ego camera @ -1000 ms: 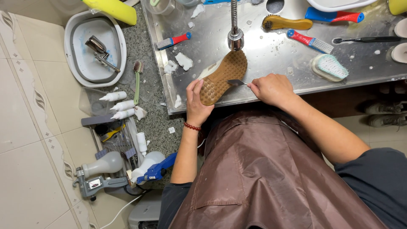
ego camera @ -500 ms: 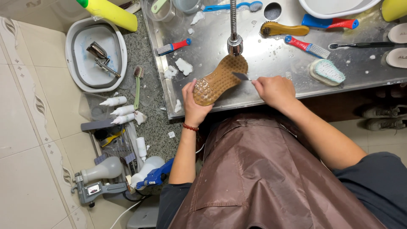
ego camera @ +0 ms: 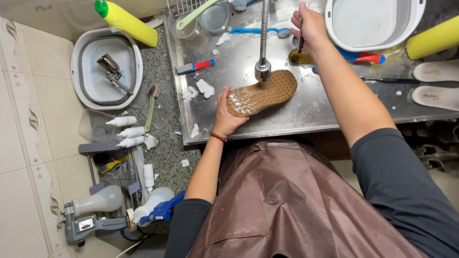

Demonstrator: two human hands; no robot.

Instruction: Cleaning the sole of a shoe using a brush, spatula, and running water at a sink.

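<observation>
The steel tabletop (ego camera: 306, 112) carries a brown shoe sole (ego camera: 262, 92), lying tread-up near its front edge, its long axis running left to right and tilting a little away at the right end. A hanging spray hose (ego camera: 263, 43) ends just over the sole's middle. The left hand (ego camera: 226, 113) is nearer: it grips the sole's left end, fingers curled round the edge. The right hand (ego camera: 310, 25) is far back and to the right of the sole, well apart from it, clenched on a thin dark tool (ego camera: 301, 42) pointing down.
</observation>
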